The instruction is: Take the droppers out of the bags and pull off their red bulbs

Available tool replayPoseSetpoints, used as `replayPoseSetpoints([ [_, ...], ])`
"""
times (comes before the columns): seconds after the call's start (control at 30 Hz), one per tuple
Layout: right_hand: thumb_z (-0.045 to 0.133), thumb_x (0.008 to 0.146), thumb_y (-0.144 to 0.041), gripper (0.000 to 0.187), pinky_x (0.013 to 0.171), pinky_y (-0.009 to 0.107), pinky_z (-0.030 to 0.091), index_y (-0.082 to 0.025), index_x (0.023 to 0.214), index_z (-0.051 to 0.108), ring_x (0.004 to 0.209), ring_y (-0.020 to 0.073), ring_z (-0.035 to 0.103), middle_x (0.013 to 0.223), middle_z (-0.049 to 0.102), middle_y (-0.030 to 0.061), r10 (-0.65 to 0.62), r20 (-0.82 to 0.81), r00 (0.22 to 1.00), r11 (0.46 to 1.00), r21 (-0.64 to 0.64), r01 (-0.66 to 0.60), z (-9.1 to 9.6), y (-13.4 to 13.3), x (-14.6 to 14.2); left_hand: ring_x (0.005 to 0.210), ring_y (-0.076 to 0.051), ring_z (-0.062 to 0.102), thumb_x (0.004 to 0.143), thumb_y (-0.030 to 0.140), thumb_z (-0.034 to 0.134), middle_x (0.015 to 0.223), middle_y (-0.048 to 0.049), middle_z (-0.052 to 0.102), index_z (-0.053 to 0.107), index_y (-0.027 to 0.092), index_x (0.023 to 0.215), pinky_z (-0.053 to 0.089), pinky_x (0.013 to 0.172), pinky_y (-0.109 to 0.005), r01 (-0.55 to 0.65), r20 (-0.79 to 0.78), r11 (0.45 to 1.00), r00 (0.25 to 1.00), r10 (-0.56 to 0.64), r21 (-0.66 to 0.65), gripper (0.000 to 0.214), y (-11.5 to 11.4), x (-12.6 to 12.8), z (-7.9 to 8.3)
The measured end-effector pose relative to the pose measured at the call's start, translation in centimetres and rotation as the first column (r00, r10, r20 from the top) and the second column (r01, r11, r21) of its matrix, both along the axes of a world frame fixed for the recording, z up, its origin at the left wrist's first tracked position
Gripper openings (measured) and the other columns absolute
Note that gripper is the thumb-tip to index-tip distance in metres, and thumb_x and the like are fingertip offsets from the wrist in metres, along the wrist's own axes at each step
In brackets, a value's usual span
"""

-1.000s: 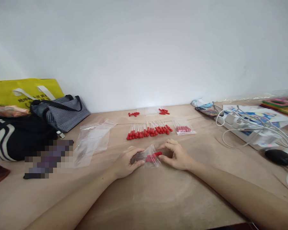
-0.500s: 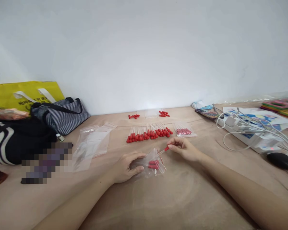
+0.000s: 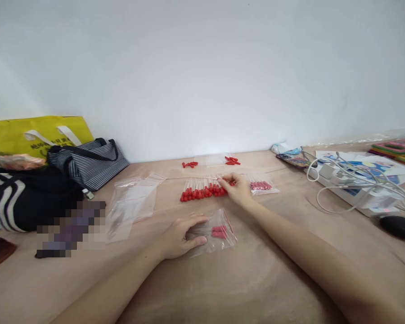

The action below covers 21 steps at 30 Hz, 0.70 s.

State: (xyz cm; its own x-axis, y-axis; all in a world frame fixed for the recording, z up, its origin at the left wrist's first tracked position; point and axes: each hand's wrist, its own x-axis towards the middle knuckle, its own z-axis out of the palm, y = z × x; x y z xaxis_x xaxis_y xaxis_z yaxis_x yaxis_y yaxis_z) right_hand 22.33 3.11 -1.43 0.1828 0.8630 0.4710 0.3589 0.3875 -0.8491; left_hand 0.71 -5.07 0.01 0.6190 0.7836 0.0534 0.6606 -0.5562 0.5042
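Note:
My left hand (image 3: 184, 236) rests on the table, its thumb and forefinger apart, holding the left part of a clear plastic zip bag (image 3: 218, 245). Red stick heads (image 3: 218, 231) lie inside that bag. Beyond it, my right hand (image 3: 238, 189) is at the right part of a row of red-headed white sticks (image 3: 199, 193). Its thumb and forefinger pinch the red end of one stick (image 3: 209, 177), whose pale shaft points left. The hand hides some of the row. A filled clear bag of red-headed sticks (image 3: 261, 186) lies just right of this hand.
Flat clear bags (image 3: 131, 202) lie to the left. Small red-headed groups (image 3: 191, 164) sit near the wall. A striped bag (image 3: 91, 162), black bag (image 3: 47, 198) and yellow bag (image 3: 59, 126) stand left. A power strip with cables (image 3: 361, 198) and black mouse (image 3: 398, 227) are right.
My right hand has moved away from the bag's mouth, up to the row of sticks. The left hand stays on the bag, which now lies flatter. The view has shifted slightly.

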Motion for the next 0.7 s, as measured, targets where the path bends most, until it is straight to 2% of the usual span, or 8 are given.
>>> replayPoseSetpoints([
  [0.07, 0.057, 0.074, -0.036, 0.017, 0.075, 0.034, 0.037, -0.019, 0.074, 0.060, 0.077, 0.0178, 0.055, 0.077, 0.065, 0.0038, -0.055, 0.268, 0.962, 0.996, 0.085, 0.033, 0.0, 0.1, -2.0, 0.115, -0.023, 0.047, 0.076, 0.043, 0.054, 0.122, -0.0047, 0.054, 0.049, 0.024, 0.119, 0.036, 0.096, -0.041, 0.009, 0.003, 1.000, 1.000, -0.009, 0.002, 0.047, -0.1, 0.0, 0.1],
  [0.13, 0.056, 0.076, -0.032, 0.013, 0.081, 0.038, 0.030, -0.020, 0.075, 0.061, 0.085, 0.0200, 0.052, 0.080, 0.065, 0.0042, -0.101, 0.472, 0.876, 0.989, 0.141, 0.038, 0.1, 0.0, -3.4, 0.114, -0.023, 0.047, 0.077, 0.043, 0.054, 0.122, -0.0049, 0.054, 0.049, 0.024, 0.119, 0.036, 0.096, -0.041, 0.019, 0.005, 1.000, 1.000, -0.019, 0.008, 0.046, -0.1, 0.1, 0.1],
  [0.2, 0.055, 0.077, -0.032, 0.013, 0.081, 0.039, 0.027, -0.020, 0.075, 0.061, 0.087, 0.0210, 0.050, 0.081, 0.066, 0.0049, -0.116, 0.588, 0.801, 0.987, 0.159, 0.026, 0.1, 0.0, -4.3, 0.115, -0.023, 0.047, 0.076, 0.043, 0.054, 0.121, -0.0051, 0.054, 0.049, 0.024, 0.118, 0.037, 0.095, -0.040, 0.021, 0.007, 1.000, 1.000, -0.021, 0.015, 0.046, -0.1, 0.1, 0.1],
  [0.27, 0.055, 0.078, -0.034, 0.016, 0.080, 0.039, 0.025, -0.020, 0.074, 0.062, 0.087, 0.0217, 0.049, 0.081, 0.066, 0.0057, -0.109, 0.639, 0.761, 0.988, 0.155, 0.011, 0.2, -0.1, -4.6, 0.115, -0.023, 0.046, 0.076, 0.042, 0.055, 0.120, -0.0051, 0.055, 0.050, 0.024, 0.118, 0.037, 0.095, -0.040, 0.022, 0.014, 1.000, 1.000, -0.023, 0.019, 0.046, -0.1, 0.1, 0.0],
  [0.37, 0.054, 0.078, -0.041, 0.024, 0.080, 0.040, 0.024, -0.021, 0.073, 0.065, 0.087, 0.0226, 0.049, 0.080, 0.066, 0.0062, -0.098, 0.642, 0.761, 0.991, 0.136, 0.014, 0.3, -0.2, -4.6, 0.115, -0.023, 0.046, 0.076, 0.042, 0.055, 0.120, -0.0047, 0.055, 0.050, 0.024, 0.117, 0.037, 0.096, -0.040, 0.028, 0.029, 1.000, 0.999, -0.028, 0.011, 0.045, 0.0, 0.0, -0.2],
  [0.53, 0.048, 0.081, -0.039, 0.025, 0.076, 0.035, 0.031, -0.021, 0.073, 0.064, 0.080, 0.0186, 0.052, 0.075, 0.064, 0.0035, -0.057, 0.480, 0.876, 0.997, 0.079, 0.021, 0.3, -1.5, -2.3, 0.118, -0.023, 0.043, 0.077, 0.041, 0.054, 0.123, -0.0056, 0.053, 0.048, 0.022, 0.119, 0.035, 0.098, -0.041, 0.021, 0.008, 1.000, 1.000, -0.021, -0.002, 0.047, 0.0, -0.1, -0.2],
  [0.63, 0.050, 0.079, -0.030, 0.018, 0.063, 0.027, 0.037, -0.018, 0.071, 0.060, 0.064, 0.0130, 0.051, 0.068, 0.061, 0.0023, 0.110, 0.342, 0.933, 0.991, 0.038, -0.131, -0.4, -3.4, 0.1, 0.118, -0.023, 0.044, 0.077, 0.041, 0.054, 0.124, -0.0059, 0.052, 0.048, 0.022, 0.120, 0.035, 0.097, -0.040, 0.034, 0.013, 0.999, 0.999, -0.035, 0.012, 0.047, -0.1, -0.1, -0.1],
  [0.7, 0.053, 0.076, -0.026, 0.012, 0.056, 0.024, 0.037, -0.017, 0.071, 0.059, 0.060, 0.0115, 0.050, 0.068, 0.060, 0.0016, 0.267, 0.308, 0.913, 0.963, -0.039, -0.268, -1.0, -5.1, 1.8, 0.117, -0.023, 0.044, 0.077, 0.041, 0.054, 0.124, -0.0058, 0.052, 0.048, 0.023, 0.119, 0.035, 0.097, -0.040, 0.036, 0.018, 0.999, 0.999, -0.037, 0.023, 0.046, -0.1, 0.0, 0.0],
])
